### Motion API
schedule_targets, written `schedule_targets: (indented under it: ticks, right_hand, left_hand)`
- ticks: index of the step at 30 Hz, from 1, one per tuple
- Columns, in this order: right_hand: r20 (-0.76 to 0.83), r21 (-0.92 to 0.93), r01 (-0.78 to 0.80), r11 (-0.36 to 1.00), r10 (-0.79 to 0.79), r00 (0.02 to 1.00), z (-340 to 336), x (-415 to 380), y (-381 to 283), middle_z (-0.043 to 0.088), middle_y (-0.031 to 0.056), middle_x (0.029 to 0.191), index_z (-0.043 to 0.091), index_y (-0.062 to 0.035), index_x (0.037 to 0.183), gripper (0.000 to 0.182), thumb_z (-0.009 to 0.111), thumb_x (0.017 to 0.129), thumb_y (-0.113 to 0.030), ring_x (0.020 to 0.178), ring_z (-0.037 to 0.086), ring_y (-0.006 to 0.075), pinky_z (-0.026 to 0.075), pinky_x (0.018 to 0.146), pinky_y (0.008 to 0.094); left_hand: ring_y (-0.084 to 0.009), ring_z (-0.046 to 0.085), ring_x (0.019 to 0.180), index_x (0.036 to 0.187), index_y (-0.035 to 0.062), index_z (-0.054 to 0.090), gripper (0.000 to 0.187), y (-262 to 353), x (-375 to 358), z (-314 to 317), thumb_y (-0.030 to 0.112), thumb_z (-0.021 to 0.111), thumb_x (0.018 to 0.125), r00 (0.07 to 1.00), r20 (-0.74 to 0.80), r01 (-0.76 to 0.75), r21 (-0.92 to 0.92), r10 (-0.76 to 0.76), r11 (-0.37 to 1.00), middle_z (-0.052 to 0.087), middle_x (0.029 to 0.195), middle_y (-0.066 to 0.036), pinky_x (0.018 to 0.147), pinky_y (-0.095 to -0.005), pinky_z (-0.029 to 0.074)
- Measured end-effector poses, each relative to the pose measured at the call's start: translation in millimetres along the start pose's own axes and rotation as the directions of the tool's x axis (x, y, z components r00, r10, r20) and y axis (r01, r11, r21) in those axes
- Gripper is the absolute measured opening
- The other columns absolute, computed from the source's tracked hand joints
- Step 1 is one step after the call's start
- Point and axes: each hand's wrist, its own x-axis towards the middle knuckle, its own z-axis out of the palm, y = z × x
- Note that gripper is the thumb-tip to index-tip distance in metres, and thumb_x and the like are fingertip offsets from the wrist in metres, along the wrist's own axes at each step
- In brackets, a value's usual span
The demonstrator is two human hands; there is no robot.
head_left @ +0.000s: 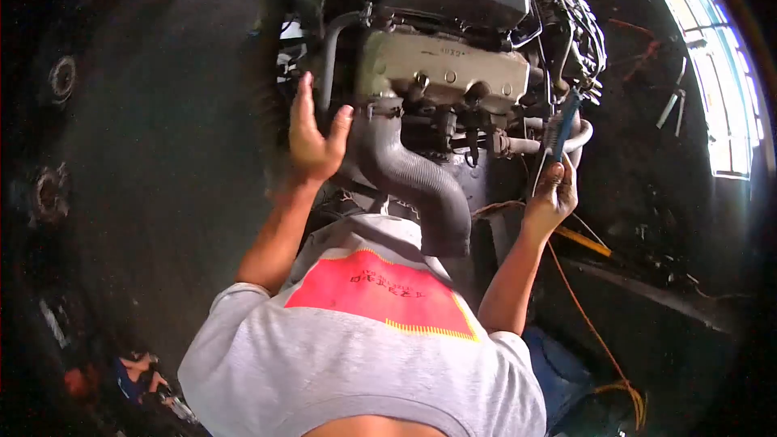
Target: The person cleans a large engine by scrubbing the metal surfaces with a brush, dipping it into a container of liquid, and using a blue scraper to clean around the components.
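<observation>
My left hand [317, 136] is raised with fingers stretched and thumb spread, holding nothing. It is nearest a thin grey metal pipe [330, 61] at the engine's left side and the thick black hose. My right hand [554, 198] pinches the lower end of a blue-backed brush [560, 131], its pale bristles facing left. The brush stands nearly upright and overlaps the curved light pipe [581, 137] in this view. Between my hands, the ribbed black hose [401, 166] is clamped to the engine [453, 69] and bends down to the right, close before my body.
Cables and fittings [566, 24] crowd the engine's right side. An orange cord [589, 324] trails down to coils on the floor at lower right. A yellow bar [583, 241] lies near my right forearm. Round metal parts [50, 194] rest on the dark floor at far left.
</observation>
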Motion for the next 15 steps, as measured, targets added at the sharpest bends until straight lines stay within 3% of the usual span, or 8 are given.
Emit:
schedule_targets:
  ticks: [2,4,6,8,10,11,13,15]
  right_hand:
    - [-0.025,-0.097,0.077,0.992,-0.08,0.996,13,8,-9,0.05,-0.0002,0.076,0.054,0.0028,0.096,0.021,0.051,0.082,-0.013,0.068,0.044,0.0068,0.035,0.062,0.0188]
    - [-0.034,-0.188,0.15,0.971,-0.159,0.987,22,18,-13,0.048,-0.0022,0.071,0.053,0.0018,0.096,0.018,0.051,0.082,-0.008,0.063,0.041,0.0037,0.033,0.056,0.0163]
    - [0.066,-0.051,-0.001,0.999,0.004,0.998,24,30,-8,0.048,-0.0005,0.071,0.051,0.0008,0.092,0.014,0.052,0.078,0.001,0.066,0.043,0.0055,0.037,0.061,0.0188]
    - [0.074,-0.031,0.009,0.999,-0.007,0.997,34,43,-20,0.049,0.0016,0.072,0.052,-0.0009,0.082,0.011,0.055,0.073,0.003,0.068,0.046,0.0097,0.038,0.063,0.0217]
    - [0.14,-0.125,0.061,0.99,-0.043,0.989,37,67,-20,0.049,0.0013,0.072,0.051,-0.0016,0.079,0.011,0.054,0.071,0.005,0.067,0.046,0.0091,0.038,0.061,0.0212]
    - [0.168,-0.228,0.164,0.96,-0.127,0.977,38,83,-14,0.048,0.0005,0.069,0.05,-0.0016,0.077,0.011,0.054,0.07,0.006,0.064,0.045,0.0088,0.038,0.059,0.0204]
    - [0.225,-0.269,0.197,0.943,-0.137,0.965,48,102,-29,0.052,0.0006,0.075,0.052,0.0012,0.091,0.016,0.052,0.076,0.003,0.068,0.048,0.0067,0.039,0.062,0.0193]
    - [0.264,-0.247,0.208,0.947,-0.141,0.954,60,122,-33,0.056,0.0028,0.077,0.055,0.0015,0.095,0.02,0.055,0.075,0.0,0.07,0.049,0.0074,0.04,0.064,0.02]
  left_hand:
    - [-0.0372,0.038,0.111,0.119,-0.0123,0.029,0.062,-14,-3,18,0.027,0.055,0.079,0.997,0.067,-0.024,0.039,0.021,0.999,0.037,0.119,-0.029,0.094,-0.0371,0.029]
    - [-0.0385,0.037,0.11,0.12,-0.0121,0.027,0.062,-18,0,24,0.025,0.055,0.079,0.996,0.08,-0.027,-0.078,0.033,0.997,0.036,0.119,-0.03,0.094,-0.0382,0.028]
    - [-0.039,0.035,0.112,0.12,-0.012,0.026,0.062,-29,-7,28,0.023,0.055,0.079,0.995,0.098,-0.014,-0.111,0.025,0.994,0.033,0.121,-0.03,0.094,-0.0393,0.028]
    - [-0.0394,0.032,0.114,0.121,-0.0119,0.024,0.063,-49,-22,36,0.021,0.056,0.078,0.994,0.106,0.003,-0.139,0.012,0.99,0.03,0.123,-0.03,0.094,-0.0404,0.027]
    - [-0.0412,0.024,0.118,0.124,-0.0103,0.02,0.064,-61,-28,39,0.017,0.055,0.078,0.97,0.154,-0.189,-0.022,0.19,0.982,0.023,0.128,-0.029,0.096,-0.0418,0.022]
    - [-0.0412,0.024,0.118,0.124,-0.0103,0.02,0.064,-56,-29,38,0.017,0.055,0.078,0.97,0.152,-0.188,-0.033,0.191,0.982,0.023,0.128,-0.029,0.096,-0.0418,0.022]
    - [-0.0425,0.017,0.121,0.127,-0.008,0.013,0.073,-20,-10,22,0.018,0.057,0.076,0.989,0.147,0.046,-0.08,-0.034,0.996,0.014,0.131,-0.029,0.098,-0.0443,0.016]
    - [-0.0433,0.014,0.121,0.128,-0.007,0.009,0.077,-8,-4,11,0.02,0.058,0.075,0.986,0.161,-0.015,-0.128,0.036,0.992,0.011,0.131,-0.03,0.098,-0.0455,0.014]
